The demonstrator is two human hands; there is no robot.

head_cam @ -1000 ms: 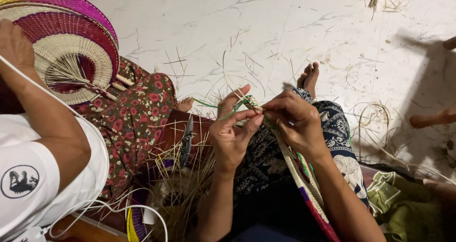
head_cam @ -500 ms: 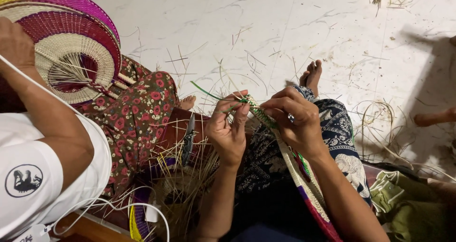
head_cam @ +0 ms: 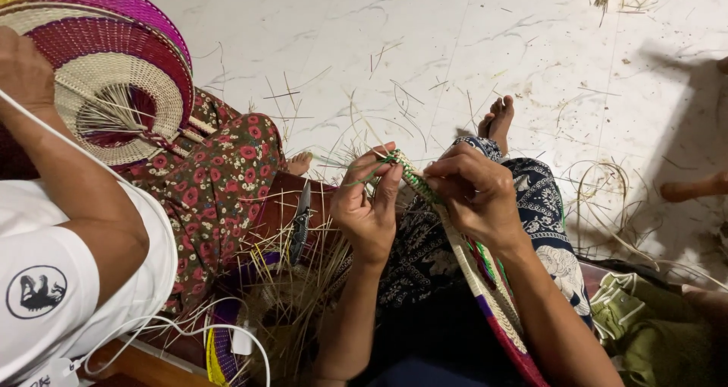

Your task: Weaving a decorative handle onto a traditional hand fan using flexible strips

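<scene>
A: L hand?
B: Raised over lap, fingers curled narrow, thumb and forefinger pinching a thin green strand at the rim of the woven fan.
A: R hand?
B: Just beside L, nearly touching. Fingers closed on the fan's green-bound edge; grip point partly hidden, prob. thumb underneath.
A: Fan position?
B: Edge-on, running from both hands down across the patterned blue skirt toward bottom of frame.
A: Surroundings?
B: Co-worker at left, white shirt, floral trousers; their hand rests on a pink-and-cream fan. Loose straw bundle between the two people. White tile floor w/ scattered straw bits.
</scene>
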